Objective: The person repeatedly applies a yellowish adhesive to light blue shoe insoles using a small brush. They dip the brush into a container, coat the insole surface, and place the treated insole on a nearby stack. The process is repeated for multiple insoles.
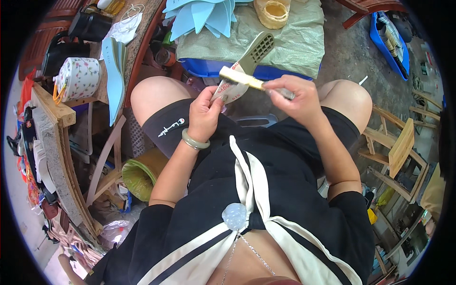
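Observation:
Between the thumb and fingers of my left hand [204, 111] is the near end of a shoe insole board [251, 57]. It is pale with red print, and its far end has a dark grid pattern. My right hand [297, 97] is closed round the handle of a brush [242, 77]. The brush has a pale yellow body and lies across the middle of the insole board, with dark bristles at its left end. Whether the bristles press on the board I cannot tell. Both hands are above my lap.
Ahead, greenish woven sheeting [299, 42] covers a blue crate [204, 66]. On it lie fanned light-blue sole-shaped pieces [202, 16] and a yellowish crusted tub [274, 13]. A table at left holds a floral pot [80, 78] and more blue pieces [114, 78]. Wooden stools [401, 142] stand right.

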Demonstrator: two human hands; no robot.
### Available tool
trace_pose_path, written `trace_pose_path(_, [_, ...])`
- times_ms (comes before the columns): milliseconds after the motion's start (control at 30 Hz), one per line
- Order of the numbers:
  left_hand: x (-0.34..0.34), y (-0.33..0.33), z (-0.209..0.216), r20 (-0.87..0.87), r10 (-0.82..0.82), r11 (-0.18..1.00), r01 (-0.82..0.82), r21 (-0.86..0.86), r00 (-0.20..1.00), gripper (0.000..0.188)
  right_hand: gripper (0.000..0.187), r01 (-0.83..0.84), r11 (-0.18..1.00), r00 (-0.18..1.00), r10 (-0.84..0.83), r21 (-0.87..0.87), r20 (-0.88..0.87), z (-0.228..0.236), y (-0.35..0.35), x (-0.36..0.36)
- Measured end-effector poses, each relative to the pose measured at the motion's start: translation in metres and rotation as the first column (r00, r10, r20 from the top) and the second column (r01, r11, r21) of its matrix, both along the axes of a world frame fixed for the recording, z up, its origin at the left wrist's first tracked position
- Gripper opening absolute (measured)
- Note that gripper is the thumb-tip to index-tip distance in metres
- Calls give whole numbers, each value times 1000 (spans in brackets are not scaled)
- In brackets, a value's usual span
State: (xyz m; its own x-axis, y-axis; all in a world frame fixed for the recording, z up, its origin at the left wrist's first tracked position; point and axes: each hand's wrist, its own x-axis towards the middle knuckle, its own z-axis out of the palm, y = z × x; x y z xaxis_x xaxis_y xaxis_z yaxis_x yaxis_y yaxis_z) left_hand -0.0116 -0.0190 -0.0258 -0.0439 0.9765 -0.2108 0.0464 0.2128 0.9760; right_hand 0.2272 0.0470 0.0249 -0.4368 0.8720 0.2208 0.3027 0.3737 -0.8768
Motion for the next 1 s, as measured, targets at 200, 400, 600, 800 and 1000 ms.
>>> trace_pose_path(200, [-2, -7, 13, -333, 20, 992, 23, 126, 943, 17, 11, 118, 987, 991, -124, 110, 50, 7, 4, -2])
trace_pose_path(400, [-18, -15, 22, -606, 73, 921, 179, 345, 792, 15, 15, 207, 973, 967, -220, 105, 129, -3, 40, 25])
trace_pose_path(600, [-33, -31, 11, -526, 62, 941, 127, 314, 848, 15, 19, 337, 937, 916, -303, -95, 264, -23, 62, 43])
trace_pose_path(800, [-29, -31, 0, 183, 118, 990, -131, 60, 976, 26, 19, 258, 881, 966, -233, -398, 110, -38, 33, 59])
trace_pose_path(1000, [-9, -16, 3, 793, 261, 954, -24, -297, 550, 27, 16, 317, 882, 910, -386, -348, -151, -19, 26, 94])
